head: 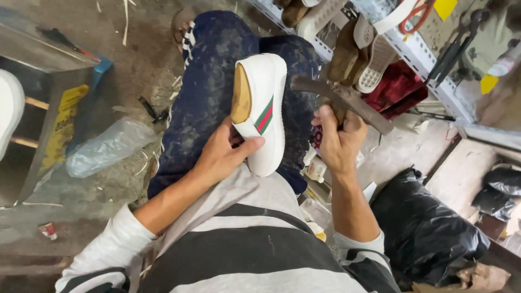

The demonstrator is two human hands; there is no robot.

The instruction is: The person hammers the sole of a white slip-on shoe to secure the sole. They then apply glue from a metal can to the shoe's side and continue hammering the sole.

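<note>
My left hand (pixel 225 154) grips white shoe (pixel 263 111) at centre frame, long axis vertical; right hand (pixel 339 141) fists hammer (pixel 339 100) just right of it.

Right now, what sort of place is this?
Probably a small shoemaking or repair workshop: the left hand holds a white shoe, the right hand a hammer, beside a rack of soles.

Crumpled clear plastic bag (pixel 108 146) on the dirty concrete floor (pixel 135 59). Black plastic sack (pixel 423 228) at lower right. Perforated white metal shelf (pixel 418 54) at upper right, carrying shoe soles (pixel 374 62); dark red cloth (pixel 393 87) beneath them. Pliers with red handles (pixel 415 13) and black tongs (pixel 456 46) above. Yellow-painted metal stand (pixel 59 125) at left.
</note>
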